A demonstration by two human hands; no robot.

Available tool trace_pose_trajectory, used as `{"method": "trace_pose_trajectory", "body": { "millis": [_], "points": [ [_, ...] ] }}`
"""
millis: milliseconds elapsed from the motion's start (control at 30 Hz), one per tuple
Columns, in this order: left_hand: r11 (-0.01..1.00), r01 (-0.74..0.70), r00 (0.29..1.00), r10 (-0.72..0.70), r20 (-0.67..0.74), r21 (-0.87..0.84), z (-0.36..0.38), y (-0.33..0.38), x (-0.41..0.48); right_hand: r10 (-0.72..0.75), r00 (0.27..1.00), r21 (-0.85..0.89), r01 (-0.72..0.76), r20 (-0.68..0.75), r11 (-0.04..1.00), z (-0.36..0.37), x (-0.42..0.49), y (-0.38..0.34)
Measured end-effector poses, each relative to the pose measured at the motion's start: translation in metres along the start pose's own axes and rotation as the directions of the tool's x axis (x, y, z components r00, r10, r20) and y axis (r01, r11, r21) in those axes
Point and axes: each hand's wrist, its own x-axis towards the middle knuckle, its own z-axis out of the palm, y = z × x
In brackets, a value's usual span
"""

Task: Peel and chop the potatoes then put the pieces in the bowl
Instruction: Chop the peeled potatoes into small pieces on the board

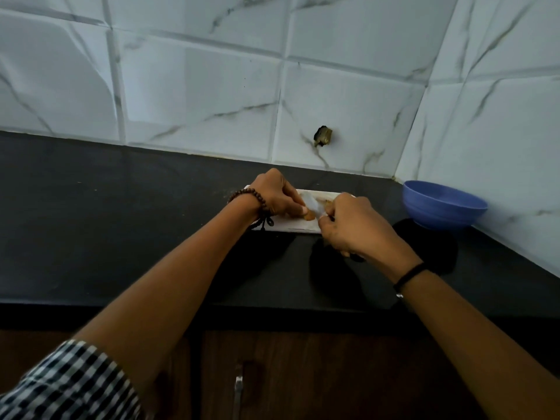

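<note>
A potato [310, 208], pale where the skin is off and brown at its near end, is held over a white cutting board [291, 227] on the black counter. My left hand [277, 194] grips the potato from the left, thumb on its near end. My right hand [351, 225] is curled against the potato's right side; a dark handle end [356, 257] sticks out below the palm, and the tool's working end is hidden. A blue bowl [444, 204] stands to the right, in the counter's corner. Its inside is not visible.
A marble-patterned tiled wall runs behind the board and turns forward just past the bowl. A dark hole [323, 136] breaks the tile above the board. The counter's front edge [272, 310] lies below my forearms, with a wooden cabinet and metal handle [238, 389] underneath.
</note>
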Motion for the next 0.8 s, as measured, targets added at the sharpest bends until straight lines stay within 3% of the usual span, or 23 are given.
{"method": "trace_pose_trajectory", "body": {
  "millis": [400, 567, 700, 800],
  "points": [
    [1.000, 0.013, 1.000, -0.013, -0.011, -0.002, 0.000, -0.004, -0.001, -0.035, 0.998, -0.109, 0.039, 0.043, 0.993, -0.004, -0.030, -0.004],
    [0.999, 0.022, 1.000, -0.023, -0.009, -0.025, -0.001, -0.001, -0.004, 0.004, 0.991, -0.150, 0.016, 0.136, 0.989, -0.023, -0.050, -0.004],
    [0.999, 0.024, 1.000, -0.024, 0.000, -0.024, 0.000, -0.001, -0.004, 0.029, 0.974, -0.036, -0.022, 0.225, 0.999, -0.053, -0.062, 0.006],
    [1.000, 0.027, 0.999, -0.027, 0.024, -0.010, -0.001, 0.000, -0.005, 0.088, 0.987, 0.060, -0.097, 0.135, 0.993, -0.054, -0.056, 0.012]
  ]
}}
